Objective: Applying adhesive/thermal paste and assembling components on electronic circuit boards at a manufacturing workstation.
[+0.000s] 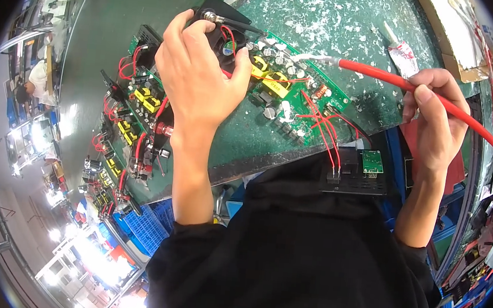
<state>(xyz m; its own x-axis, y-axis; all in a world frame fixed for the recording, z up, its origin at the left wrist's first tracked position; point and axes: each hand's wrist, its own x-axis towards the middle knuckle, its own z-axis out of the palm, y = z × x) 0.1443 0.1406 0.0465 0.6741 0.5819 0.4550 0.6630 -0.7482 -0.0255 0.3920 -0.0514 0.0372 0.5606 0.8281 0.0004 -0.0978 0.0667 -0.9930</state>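
Observation:
My left hand [198, 70] grips a small black cooling fan [225, 29] that sits on the near end of a green circuit board [298, 94]. The board carries yellow parts, grey capacitors and red wires. My right hand [434, 115] holds a long red tube [439, 97] like a pen; its white tip [319, 59] rests over the board's middle, just right of the fan. Red wires run from the board to a black panel [353, 172] with a small green module lying at the table's edge, near my body.
A row of similar green boards [130, 114] with black fans lies along the left of the dark green table [154, 5], which is flecked with white glue. A squeezed white tube [404, 56] and a cardboard box [461, 44] lie far right. Blue crates [146, 224] stand below.

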